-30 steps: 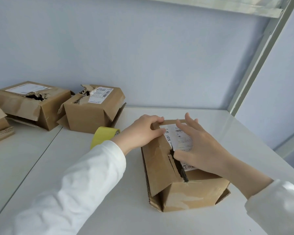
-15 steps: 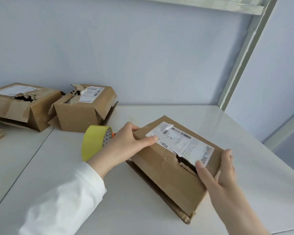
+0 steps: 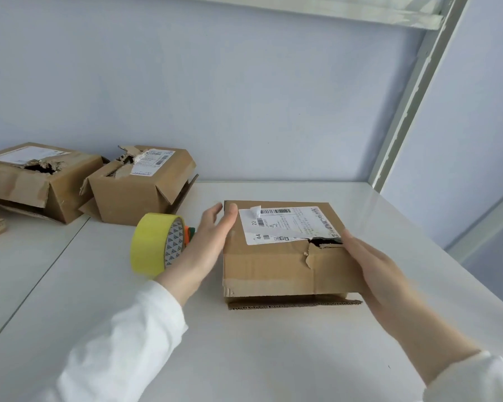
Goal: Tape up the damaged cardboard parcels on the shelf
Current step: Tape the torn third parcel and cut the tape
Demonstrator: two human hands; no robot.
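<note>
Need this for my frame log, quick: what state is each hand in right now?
Left hand: open, straight fingers against the parcel on its left side.
Right hand: open, flat against the parcel's right side.

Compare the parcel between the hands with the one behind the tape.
The near parcel is torn at its top's front edge, below the label; the back parcel at its top's left end, shreds sticking up. The near parcel sits square-on; the back parcel is angled. Both: brown cardboard, white labels.

Tape roll (image 3: 154, 245): yellow, with a grey triangle-patterned core. Parcels, including the nearest parcel (image 3: 285, 265): brown cardboard with white barcoded labels (image 3: 288, 224). Shelf (image 3: 244, 343): white.
</note>
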